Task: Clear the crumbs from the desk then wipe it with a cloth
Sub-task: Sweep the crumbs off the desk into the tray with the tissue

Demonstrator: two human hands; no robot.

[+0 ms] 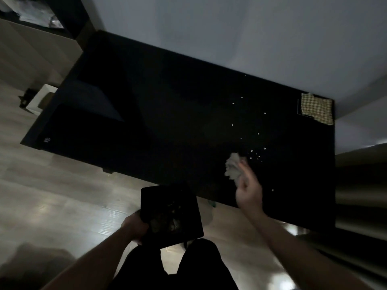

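The black desk (167, 114) stretches across the view under dim light. Several small white crumbs (256, 154) lie scattered over its right half. My right hand (248, 188) rests over the desk near the front edge, shut on a crumpled pale tissue (232, 166) that touches the desk just left of the densest crumbs. My left hand (134, 227) grips the near left side of a black square tray (171, 212), held below the desk's front edge; some dark debris lies in it. A woven checked cloth (317, 108) lies at the desk's far right corner.
A dark mat (83, 130) with a small white logo covers the desk's left end. A white box (40, 99) stands on the wood floor beyond the left end. A pale wall (230, 28) runs behind the desk. My dark-trousered legs (188, 266) are below the tray.
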